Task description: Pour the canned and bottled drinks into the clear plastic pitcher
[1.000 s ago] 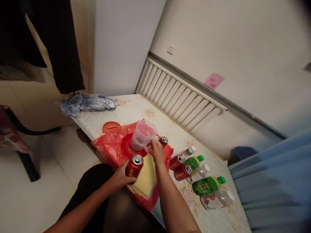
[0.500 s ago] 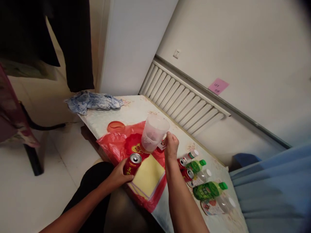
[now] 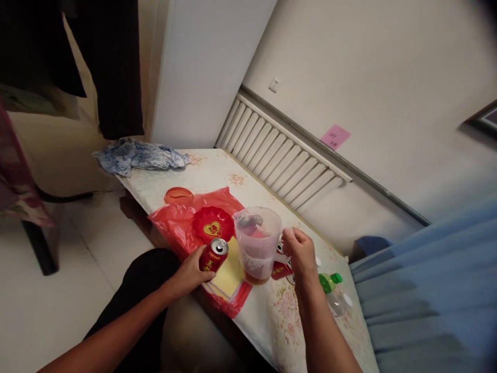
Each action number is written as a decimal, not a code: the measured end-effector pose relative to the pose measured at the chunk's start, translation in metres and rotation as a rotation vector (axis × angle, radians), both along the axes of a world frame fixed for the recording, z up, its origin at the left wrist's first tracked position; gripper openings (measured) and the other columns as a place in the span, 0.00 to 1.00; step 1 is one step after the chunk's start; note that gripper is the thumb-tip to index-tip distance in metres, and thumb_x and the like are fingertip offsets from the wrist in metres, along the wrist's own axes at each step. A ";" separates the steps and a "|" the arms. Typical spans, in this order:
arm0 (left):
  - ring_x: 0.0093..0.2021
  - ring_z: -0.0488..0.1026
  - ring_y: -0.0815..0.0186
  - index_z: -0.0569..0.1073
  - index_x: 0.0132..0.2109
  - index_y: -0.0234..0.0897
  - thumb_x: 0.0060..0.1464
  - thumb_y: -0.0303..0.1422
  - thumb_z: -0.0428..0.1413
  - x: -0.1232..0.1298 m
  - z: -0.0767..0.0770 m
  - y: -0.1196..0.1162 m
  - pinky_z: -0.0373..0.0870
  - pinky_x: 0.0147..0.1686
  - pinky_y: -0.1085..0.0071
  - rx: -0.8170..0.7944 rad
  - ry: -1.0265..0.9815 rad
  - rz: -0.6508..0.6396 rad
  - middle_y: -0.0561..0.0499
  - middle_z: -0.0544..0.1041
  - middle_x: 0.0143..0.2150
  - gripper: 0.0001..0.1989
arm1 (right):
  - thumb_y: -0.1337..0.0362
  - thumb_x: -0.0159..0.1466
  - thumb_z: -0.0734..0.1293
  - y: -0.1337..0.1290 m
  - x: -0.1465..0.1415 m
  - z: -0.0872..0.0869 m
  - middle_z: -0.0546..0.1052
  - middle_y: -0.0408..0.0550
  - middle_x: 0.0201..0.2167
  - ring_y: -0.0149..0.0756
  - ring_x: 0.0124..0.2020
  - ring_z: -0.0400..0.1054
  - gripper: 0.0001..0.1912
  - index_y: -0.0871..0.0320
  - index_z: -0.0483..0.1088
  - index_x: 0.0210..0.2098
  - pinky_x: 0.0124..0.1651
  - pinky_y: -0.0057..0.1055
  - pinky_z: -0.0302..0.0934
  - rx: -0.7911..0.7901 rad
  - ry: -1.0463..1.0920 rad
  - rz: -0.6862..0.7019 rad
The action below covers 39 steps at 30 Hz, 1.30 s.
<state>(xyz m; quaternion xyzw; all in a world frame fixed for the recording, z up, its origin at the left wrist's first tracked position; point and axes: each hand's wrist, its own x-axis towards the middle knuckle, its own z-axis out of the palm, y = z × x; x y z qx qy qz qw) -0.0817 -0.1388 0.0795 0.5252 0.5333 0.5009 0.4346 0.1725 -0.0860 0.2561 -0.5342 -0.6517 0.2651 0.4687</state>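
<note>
My left hand [image 3: 194, 272] is wrapped round a red drink can [image 3: 213, 257] with an opened top, held tilted over the near edge of the table. A translucent measuring jug [image 3: 256, 248] with some amber liquid at its bottom hangs from my right hand [image 3: 298, 251], whose fingers grip the handle. The jug hides part of a yellow cloth or paper stack [image 3: 229, 274], which lies on a red plastic bag [image 3: 171, 225]. Beside the stack is a red scalloped plate [image 3: 221, 217] with a gold heart design.
An orange-red lid [image 3: 178, 195] lies on the flowered tablecloth [image 3: 217, 168]. Behind my right wrist are more red cans [image 3: 280, 270] and bottles, one with a green cap [image 3: 336, 278]. A blue-white cloth [image 3: 142, 158] covers the far left corner; a radiator [image 3: 283, 145] runs along the wall.
My right hand has brought the jug nearer and to the right, uncovering the red plate. The can stays in my left hand, slightly further right. The view has shifted a little.
</note>
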 end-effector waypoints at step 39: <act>0.61 0.68 0.47 0.66 0.59 0.36 0.38 0.30 0.62 0.044 -0.001 -0.014 0.63 0.63 0.53 0.083 0.245 0.013 0.41 0.73 0.57 0.37 | 0.54 0.59 0.70 -0.057 0.035 0.051 0.82 0.47 0.35 0.41 0.34 0.74 0.11 0.53 0.79 0.36 0.41 0.34 0.66 0.033 -0.487 0.239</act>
